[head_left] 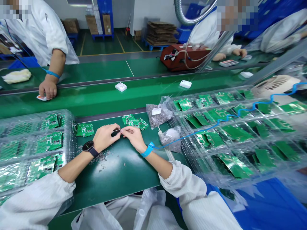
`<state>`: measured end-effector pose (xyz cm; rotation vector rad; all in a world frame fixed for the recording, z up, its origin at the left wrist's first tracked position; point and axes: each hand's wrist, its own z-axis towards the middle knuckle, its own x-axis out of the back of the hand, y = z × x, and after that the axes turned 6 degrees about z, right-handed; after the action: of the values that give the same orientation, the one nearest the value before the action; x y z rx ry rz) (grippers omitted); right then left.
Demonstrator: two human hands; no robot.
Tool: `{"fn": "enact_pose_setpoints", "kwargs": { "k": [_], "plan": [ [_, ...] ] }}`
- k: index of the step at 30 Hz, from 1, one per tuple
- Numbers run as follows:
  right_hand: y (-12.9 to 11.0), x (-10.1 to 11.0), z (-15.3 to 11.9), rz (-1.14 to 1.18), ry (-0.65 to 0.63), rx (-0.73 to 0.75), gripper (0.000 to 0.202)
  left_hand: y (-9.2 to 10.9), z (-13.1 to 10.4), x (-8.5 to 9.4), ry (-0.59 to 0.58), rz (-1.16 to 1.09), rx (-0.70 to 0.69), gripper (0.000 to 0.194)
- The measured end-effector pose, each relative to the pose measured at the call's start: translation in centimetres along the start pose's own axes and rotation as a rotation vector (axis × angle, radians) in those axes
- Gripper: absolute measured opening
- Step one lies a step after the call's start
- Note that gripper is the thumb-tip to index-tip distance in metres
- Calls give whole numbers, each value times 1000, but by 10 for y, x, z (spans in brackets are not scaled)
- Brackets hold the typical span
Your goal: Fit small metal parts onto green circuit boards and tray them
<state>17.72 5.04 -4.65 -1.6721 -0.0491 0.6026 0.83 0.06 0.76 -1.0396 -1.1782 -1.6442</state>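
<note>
My left hand is closed, its thumb and fingers pinching a thin dark piece seen nearly edge-on. My right hand meets it from the other side, fingertips pinched together at the piece's right end; whether a smaller part sits between them is hidden. Just beyond both hands lie several green circuit boards, and another circuit board rests left of my left hand. Small metal parts are scattered on the green table below my wrists.
Clear trays of circuit boards stand left and right. Two bags of small parts lie beside the right tray. A blue cord runs from my right wristband. White devices sit on the conveyor; a co-worker's hand touches another.
</note>
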Motion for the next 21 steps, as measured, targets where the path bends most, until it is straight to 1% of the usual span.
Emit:
{"fn": "enact_pose_setpoints", "kwargs": {
  "k": [7,12,21],
  "plan": [
    [-1,0,-2,-23,18,25,21,3,-1,0,-27,-17,17,21],
    [-2,-1,-3,-34,26,-6,19,5,-2,-2,-45,60,56,25],
    [-7,-2,-3,12,-13,-100,18,4,-2,-3,-63,95,-5,21]
  ]
}}
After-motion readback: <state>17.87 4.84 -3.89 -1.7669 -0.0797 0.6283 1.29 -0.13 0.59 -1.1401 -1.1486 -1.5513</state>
